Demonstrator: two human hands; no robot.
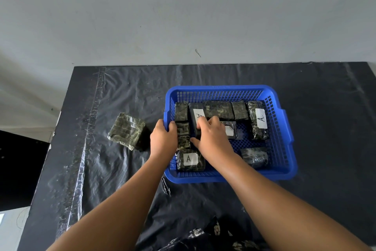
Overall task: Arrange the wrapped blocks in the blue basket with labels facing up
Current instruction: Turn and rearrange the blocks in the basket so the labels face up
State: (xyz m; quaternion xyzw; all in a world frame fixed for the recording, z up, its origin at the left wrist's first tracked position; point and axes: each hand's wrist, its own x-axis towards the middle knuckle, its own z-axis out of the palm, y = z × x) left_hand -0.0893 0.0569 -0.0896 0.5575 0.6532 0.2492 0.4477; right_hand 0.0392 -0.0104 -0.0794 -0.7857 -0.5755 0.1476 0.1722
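A blue plastic basket sits on the black-covered table and holds several dark wrapped blocks. White "A" labels face up on a block at the front left, one at the right wall and a long one at the back left. My right hand is closed over that long labelled block, fingers on its near end. My left hand grips the basket's left rim. One larger wrapped block lies outside, left of the basket.
A black plastic sheet covers the table, whose far edge meets a grey wall. The table's left edge drops to the floor beside a dark object. Patterned dark cloth lies at the near edge.
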